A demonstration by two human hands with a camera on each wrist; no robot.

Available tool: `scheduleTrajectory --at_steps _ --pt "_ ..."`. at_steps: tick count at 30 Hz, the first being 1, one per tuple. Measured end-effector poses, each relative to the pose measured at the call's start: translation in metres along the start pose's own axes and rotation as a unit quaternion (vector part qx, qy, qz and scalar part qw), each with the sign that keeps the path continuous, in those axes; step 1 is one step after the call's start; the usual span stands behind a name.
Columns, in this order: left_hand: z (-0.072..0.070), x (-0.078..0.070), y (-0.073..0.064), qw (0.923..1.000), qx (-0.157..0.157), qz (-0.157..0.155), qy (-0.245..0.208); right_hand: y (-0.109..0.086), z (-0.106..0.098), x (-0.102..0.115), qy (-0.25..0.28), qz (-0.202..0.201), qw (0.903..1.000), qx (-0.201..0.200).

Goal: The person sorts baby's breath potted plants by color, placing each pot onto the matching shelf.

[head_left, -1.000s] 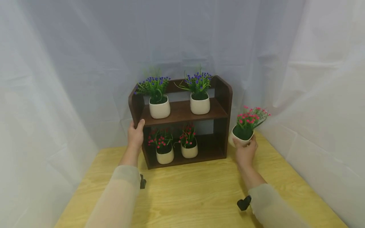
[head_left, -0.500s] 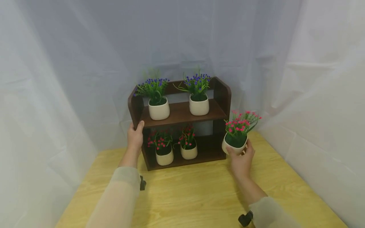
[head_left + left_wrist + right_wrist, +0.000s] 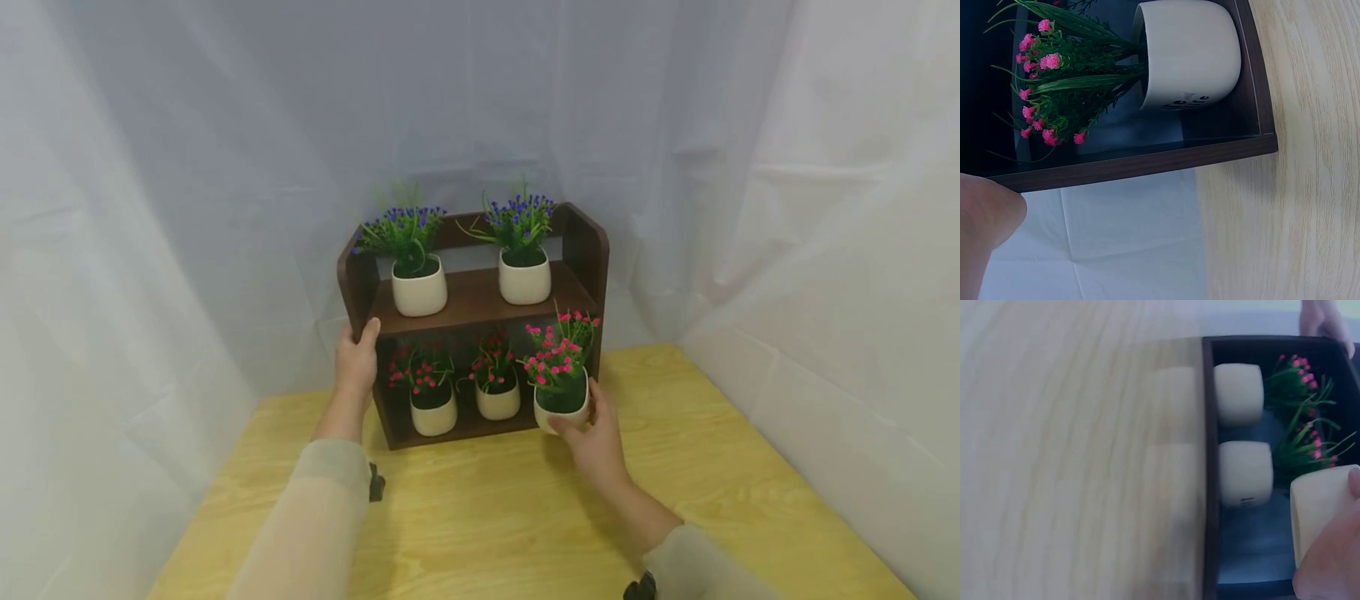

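My right hand (image 3: pixel 597 442) grips a white pot with pink flowers (image 3: pixel 555 358), fingers on its right side and thumb at the front. The pot is tilted and hangs before the right part of the lower shelf. My left hand (image 3: pixel 356 362) holds the left side panel of the dark brown two-tier shelf (image 3: pixel 480 321), thumb on its front edge. On the lower tier stand two more pink-flowered pots, a left one (image 3: pixel 433 415) and a middle one (image 3: pixel 498 401). Two pots with blue-violet flowers, a left one (image 3: pixel 419 293) and a right one (image 3: pixel 524 280), stand on the upper tier.
The shelf stands on a light wood table (image 3: pixel 465 517) near its back edge. White sheeting (image 3: pixel 480 100) hangs behind and along both sides. Dark wrist-camera mounts show at the left cuff (image 3: pixel 377 483) and the right cuff (image 3: pixel 641 587).
My right hand has carried the pink-flowered pot leftward and down, from right of the shelf to the front of its lower tier. My left hand has stayed on the side panel.
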State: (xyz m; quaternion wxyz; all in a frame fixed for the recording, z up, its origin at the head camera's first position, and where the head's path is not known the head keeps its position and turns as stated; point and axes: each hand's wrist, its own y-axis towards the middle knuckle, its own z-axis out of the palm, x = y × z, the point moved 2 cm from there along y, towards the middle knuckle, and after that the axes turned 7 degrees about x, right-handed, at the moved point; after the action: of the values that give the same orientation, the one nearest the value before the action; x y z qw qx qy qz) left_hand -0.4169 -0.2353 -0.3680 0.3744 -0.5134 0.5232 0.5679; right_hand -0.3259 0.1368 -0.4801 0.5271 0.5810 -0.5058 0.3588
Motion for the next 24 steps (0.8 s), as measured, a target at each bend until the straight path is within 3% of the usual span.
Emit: scheduleTrajectory --at_steps 10,17,24 --pt "0.000 0.004 0.002 0.9999 -0.007 0.011 0.001 0.022 0.001 -0.028 -0.083 0.035 0.9948 0.047" --pt "0.000 0.005 0.003 1.0000 -0.006 0.007 -0.001 0.034 0.002 -0.042 -0.090 0.060 0.9914 0.074" --pt "0.000 0.003 0.000 1.0000 0.004 0.006 -0.002 0.046 0.002 -0.046 -0.097 0.054 0.9894 0.093"
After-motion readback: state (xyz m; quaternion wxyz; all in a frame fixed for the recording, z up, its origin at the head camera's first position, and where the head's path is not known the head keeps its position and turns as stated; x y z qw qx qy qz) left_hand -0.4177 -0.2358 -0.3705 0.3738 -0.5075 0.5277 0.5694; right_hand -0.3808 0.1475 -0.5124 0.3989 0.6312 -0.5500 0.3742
